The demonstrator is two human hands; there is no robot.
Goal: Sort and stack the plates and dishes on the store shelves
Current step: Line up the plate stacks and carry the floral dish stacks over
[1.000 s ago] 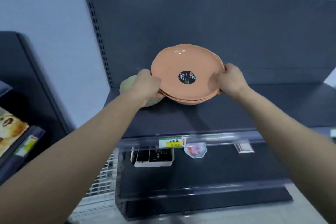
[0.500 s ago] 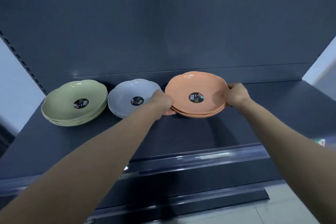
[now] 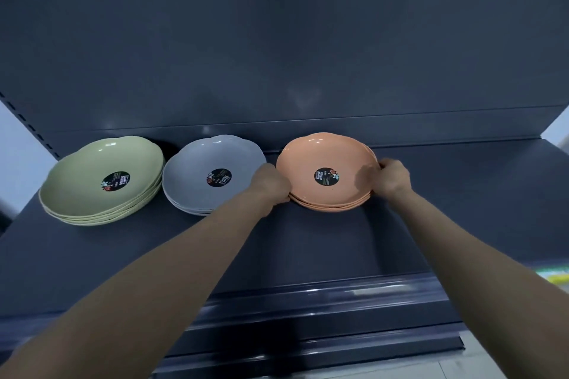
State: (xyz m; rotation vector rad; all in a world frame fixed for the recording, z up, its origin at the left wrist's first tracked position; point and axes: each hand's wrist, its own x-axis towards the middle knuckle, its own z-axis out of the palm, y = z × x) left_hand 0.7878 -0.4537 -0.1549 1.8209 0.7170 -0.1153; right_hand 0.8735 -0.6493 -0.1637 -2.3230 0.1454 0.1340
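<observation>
A: Where is the orange stack [image 3: 328,174] relative to your hands?

B: Dead between them, right of centre in the frame, sitting on the shelf [image 3: 308,243] close to the back panel. Your left hand [image 3: 271,183] is closed on its left rim and your right hand [image 3: 392,178] on its right rim, so both are equally near. The plates are round, so no long axis to mind.

A: What does your next move turn on?

B: Probably the narrow gap to the grey stack [image 3: 212,174], just beside your left hand. Release without nudging sideways.

A: Counts?

B: Three stacks in a row: green [image 3: 101,180] at left, grey in the middle, orange at right. Orange shows about three plates, green about four, and grey is partly hidden by your arm.
</observation>
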